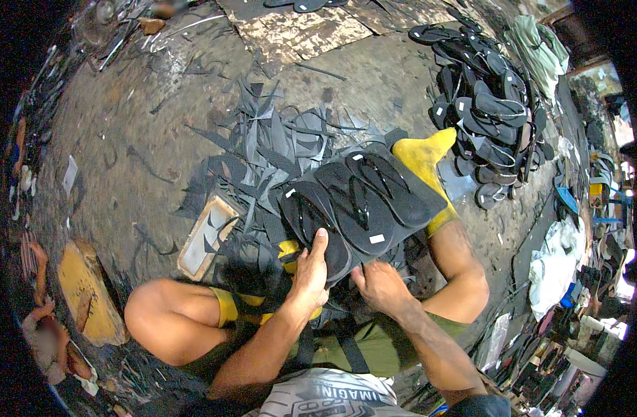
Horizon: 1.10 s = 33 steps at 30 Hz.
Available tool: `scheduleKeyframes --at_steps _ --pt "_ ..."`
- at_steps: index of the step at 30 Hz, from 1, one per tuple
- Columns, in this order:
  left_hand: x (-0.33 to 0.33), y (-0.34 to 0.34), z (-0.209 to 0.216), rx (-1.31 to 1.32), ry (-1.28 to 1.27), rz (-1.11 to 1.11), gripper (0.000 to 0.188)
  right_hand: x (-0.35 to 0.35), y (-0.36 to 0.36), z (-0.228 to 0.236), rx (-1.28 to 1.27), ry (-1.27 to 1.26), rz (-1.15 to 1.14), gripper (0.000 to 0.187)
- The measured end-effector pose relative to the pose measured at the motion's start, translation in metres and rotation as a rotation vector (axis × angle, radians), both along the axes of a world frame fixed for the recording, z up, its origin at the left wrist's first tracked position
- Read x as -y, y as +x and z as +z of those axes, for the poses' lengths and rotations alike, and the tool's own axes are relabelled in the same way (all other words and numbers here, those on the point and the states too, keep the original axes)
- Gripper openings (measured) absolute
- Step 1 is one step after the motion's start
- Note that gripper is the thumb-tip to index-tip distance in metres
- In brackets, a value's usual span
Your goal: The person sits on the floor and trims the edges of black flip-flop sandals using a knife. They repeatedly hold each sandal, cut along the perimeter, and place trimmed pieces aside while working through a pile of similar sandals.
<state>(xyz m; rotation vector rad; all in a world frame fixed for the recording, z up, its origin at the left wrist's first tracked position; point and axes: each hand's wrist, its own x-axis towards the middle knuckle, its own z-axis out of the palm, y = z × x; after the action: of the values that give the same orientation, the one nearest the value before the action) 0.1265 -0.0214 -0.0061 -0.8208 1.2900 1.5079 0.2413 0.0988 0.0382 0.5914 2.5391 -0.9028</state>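
A dark rubber sheet (422, 197) is held up over my lap, with three black flip-flops side by side on it. The left flip-flop (334, 244) lies under the thumb of my left hand (311, 274), which grips that edge of the sheet; the fingers go out of sight beneath. Close to the sheet's near edge, my right hand (382, 286) is closed, its fingers curled, and whatever it may hold is hidden. The middle flip-flop (365, 226) and the right flip-flop (391, 182) carry small white labels and shiny straps.
Grey and black rubber scraps (276, 135) are heaped beyond the sheet. A pale rectangular block (208, 236) lies left of it. Black flip-flops (495, 104) form a pile at the far right. A worn wooden block (89, 292) stands by my left knee; another person's arm (39, 278) shows at far left.
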Motion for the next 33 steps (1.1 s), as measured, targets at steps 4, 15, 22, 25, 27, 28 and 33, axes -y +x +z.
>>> scheduleKeyframes --at_steps 4,15,22,25,27,28,33 --pt "-0.001 0.000 0.006 -0.027 0.028 0.010 0.043 0.006 -0.020 -0.052 -0.137 0.066 -0.059 0.044" --pt "0.028 -0.025 0.047 -0.025 0.084 -0.013 0.040 -0.051 -0.138 -0.097 -0.525 0.196 -0.141 0.027" --pt "0.129 -0.021 0.115 -0.187 0.221 -0.045 0.050 0.035 -0.131 -0.005 -0.192 -1.145 -0.647 0.039" --pt "0.139 -0.011 0.138 -0.607 0.156 -0.542 0.055 0.047 -0.109 0.058 -0.372 -1.048 -0.523 0.039" --pt "0.140 -0.021 0.158 -0.529 0.317 -0.254 0.054 0.045 -0.095 0.097 -0.383 -0.695 -0.406 0.038" --pt "0.140 -0.027 0.168 -0.610 0.387 -0.116 0.052 0.051 -0.088 0.114 -0.465 -0.730 -0.338 0.037" --pt "0.145 -0.043 0.197 -0.811 0.265 -0.089 0.038 0.081 -0.040 0.140 -0.588 -0.594 -0.020 0.044"
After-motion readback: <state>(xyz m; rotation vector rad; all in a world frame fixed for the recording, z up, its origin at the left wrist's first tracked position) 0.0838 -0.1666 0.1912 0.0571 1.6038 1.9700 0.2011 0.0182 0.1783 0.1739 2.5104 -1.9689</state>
